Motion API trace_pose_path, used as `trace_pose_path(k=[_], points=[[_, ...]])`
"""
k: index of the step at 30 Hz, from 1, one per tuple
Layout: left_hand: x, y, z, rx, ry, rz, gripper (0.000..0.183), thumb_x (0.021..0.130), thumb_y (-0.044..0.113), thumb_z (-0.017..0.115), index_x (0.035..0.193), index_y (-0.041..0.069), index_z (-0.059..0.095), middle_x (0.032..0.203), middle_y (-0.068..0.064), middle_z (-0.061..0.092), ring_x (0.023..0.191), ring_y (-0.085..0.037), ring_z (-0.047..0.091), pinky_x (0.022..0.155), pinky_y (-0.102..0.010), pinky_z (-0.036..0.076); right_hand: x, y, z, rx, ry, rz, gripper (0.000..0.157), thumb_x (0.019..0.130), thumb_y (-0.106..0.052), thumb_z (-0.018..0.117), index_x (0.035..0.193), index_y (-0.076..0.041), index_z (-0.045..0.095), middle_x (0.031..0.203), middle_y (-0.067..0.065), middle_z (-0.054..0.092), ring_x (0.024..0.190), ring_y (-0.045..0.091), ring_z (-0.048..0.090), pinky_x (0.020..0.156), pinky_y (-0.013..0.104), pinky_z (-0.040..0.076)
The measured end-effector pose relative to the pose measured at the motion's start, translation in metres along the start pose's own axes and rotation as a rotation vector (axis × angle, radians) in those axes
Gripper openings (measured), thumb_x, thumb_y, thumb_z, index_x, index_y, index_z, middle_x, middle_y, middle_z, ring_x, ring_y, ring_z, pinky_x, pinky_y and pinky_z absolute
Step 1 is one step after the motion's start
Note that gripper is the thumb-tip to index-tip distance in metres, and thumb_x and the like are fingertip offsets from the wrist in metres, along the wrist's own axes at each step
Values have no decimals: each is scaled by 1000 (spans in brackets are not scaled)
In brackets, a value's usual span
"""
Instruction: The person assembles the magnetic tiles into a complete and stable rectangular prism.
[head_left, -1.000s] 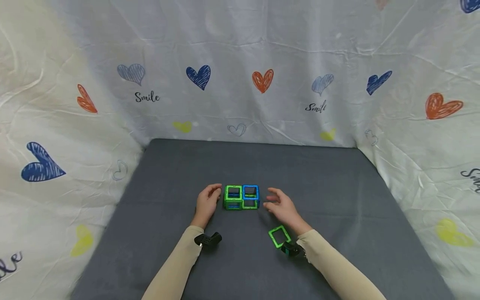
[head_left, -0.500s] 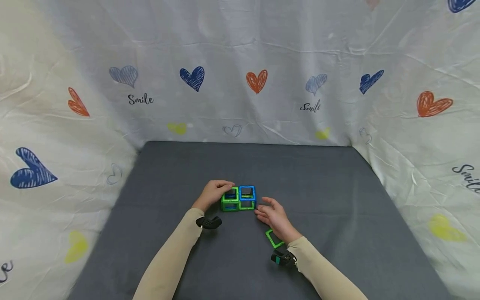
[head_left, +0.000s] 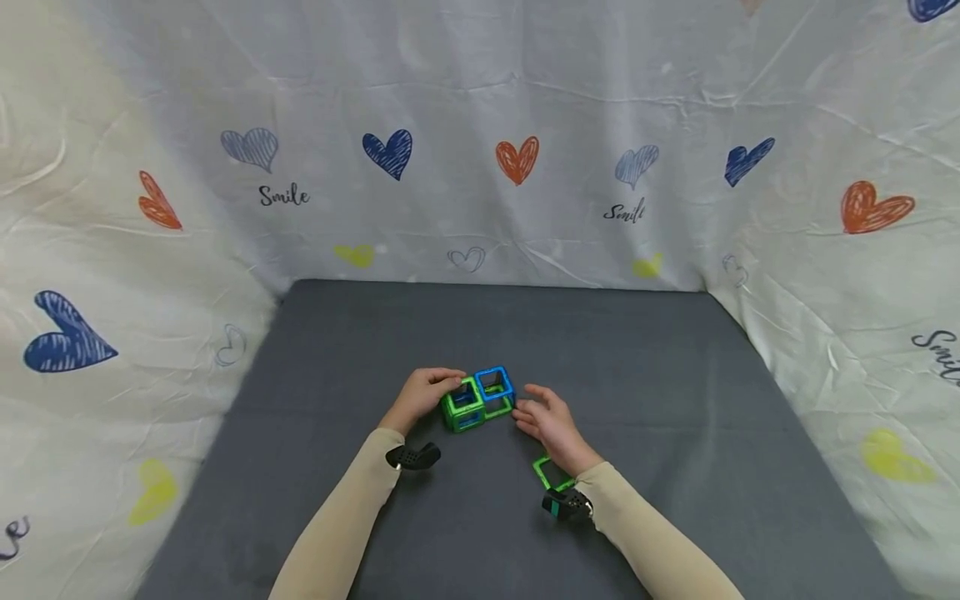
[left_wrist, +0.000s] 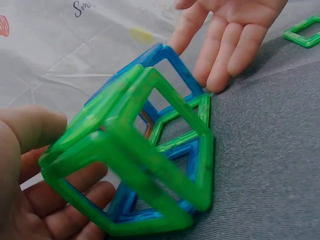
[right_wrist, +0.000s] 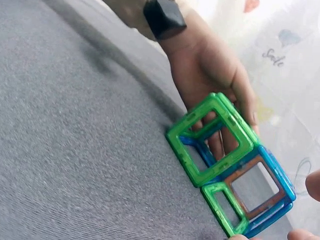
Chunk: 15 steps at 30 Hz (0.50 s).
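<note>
Two joined cubes of magnetic tiles (head_left: 477,398) stand on the dark cloth, the left one mostly green, the right one with a blue top. My left hand (head_left: 422,396) grips the green cube's left end, thumb on the upper edge and fingers along its side, as the left wrist view confirms. At the blue-topped end, the fingers of my right hand (head_left: 551,427) are extended, their tips at or very near its side; contact is unclear. An orange tile (right_wrist: 255,187) shows in that half. A loose green square tile (head_left: 542,473) lies partly behind my right wrist.
A dark grey cloth (head_left: 360,333) covers the table. White curtains (head_left: 450,100) printed with hearts close off its back and both sides. Each wrist wears a black strap (head_left: 414,457).
My left hand has moved onto the green cube. The joined cubes have turned, the green end nearer me and the blue-topped end farther away. My right hand has come in to the right end.
</note>
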<state>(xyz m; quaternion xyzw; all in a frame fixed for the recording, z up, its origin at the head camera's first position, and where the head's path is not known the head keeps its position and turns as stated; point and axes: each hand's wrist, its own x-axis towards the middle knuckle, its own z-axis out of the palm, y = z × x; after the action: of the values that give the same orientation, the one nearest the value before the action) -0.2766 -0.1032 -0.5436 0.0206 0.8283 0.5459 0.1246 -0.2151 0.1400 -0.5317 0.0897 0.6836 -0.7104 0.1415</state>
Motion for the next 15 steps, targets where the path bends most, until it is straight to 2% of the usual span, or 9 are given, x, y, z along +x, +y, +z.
trace_pose_path(k=[7,15], points=[[-16,0,4,-15,-34,-26,29,100,26,66,126,17,74,135,-9,69,128,-30,61,107,-49,49,12,-5,-1,-50,-8,-2,60,101,-12,54,156,1,33,155,31,41,137,47,51,112,50,47],[-38,-4,21,-88,8,26,35,97,21,68,131,10,70,130,-13,71,108,-22,69,79,-32,58,26,-15,3,-197,-12,-32,52,103,-22,59,149,-1,47,146,27,54,133,42,57,108,51,51]])
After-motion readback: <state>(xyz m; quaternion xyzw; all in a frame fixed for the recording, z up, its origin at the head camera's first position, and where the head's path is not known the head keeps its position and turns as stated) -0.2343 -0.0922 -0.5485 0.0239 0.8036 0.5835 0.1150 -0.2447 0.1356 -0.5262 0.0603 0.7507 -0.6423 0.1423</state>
